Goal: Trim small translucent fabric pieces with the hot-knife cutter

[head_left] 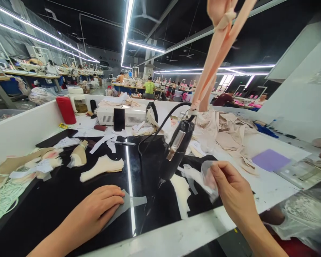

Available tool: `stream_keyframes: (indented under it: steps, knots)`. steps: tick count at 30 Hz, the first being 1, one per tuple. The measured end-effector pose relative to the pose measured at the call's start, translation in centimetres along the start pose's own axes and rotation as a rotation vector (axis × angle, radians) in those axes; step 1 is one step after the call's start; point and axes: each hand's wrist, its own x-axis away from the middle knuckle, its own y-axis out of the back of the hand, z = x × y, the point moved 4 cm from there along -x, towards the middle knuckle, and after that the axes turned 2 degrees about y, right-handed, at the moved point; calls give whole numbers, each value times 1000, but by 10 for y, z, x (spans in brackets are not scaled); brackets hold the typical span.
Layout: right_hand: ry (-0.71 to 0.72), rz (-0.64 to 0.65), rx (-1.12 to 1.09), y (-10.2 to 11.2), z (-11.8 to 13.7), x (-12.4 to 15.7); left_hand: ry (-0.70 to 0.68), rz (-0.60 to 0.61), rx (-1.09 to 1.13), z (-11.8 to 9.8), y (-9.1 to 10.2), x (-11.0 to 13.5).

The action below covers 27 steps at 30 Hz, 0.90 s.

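My left hand (100,208) lies flat on a thin grey translucent strip (132,202), pressing it onto the glossy black worktop (56,203). My right hand (231,191) pinches a small clear film piece (208,176) and holds it up just right of a black hand tool (178,148). That tool hangs tip-down over the worktop from peach fabric straps (216,53), with its black cord (160,126) looping back to the left. White cut pieces (183,191) lie under the tool.
Cream foam cups (103,167) and fabric scraps lie at left. A white machine box (128,114), black phone (119,119), red bottle (66,110) and pen (124,143) stand behind. Beige fabric pile (230,132) and purple sheet (270,160) are at right. People work at distant tables.
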Motion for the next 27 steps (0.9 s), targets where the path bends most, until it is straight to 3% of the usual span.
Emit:
stream_keyframes:
  steps: [2, 5, 10, 13, 18, 24, 27]
  knots:
    - [-38, 119, -74, -24, 16, 26, 2, 51, 22, -4, 1, -3]
    - [-208, 339, -130, -62, 30, 60, 19, 149, 51, -8, 0, -6]
    - [-365, 649, -168, -115, 39, 83, 102, 209, 151, -8, 0, -7]
    - [-396, 722, -195, -133, 38, 82, 144, 144, 288, -11, 6, -9]
    - [-368, 808, -205, -153, 30, 78, 268, 25, 701, -19, 12, -10]
    - [-387, 894, -237, -174, 18, 79, 729, -59, 1173, -16, -7, -2]
    - [-450, 901, -262, -179, 16, 82, 866, -93, 1282, -16, -8, -3]
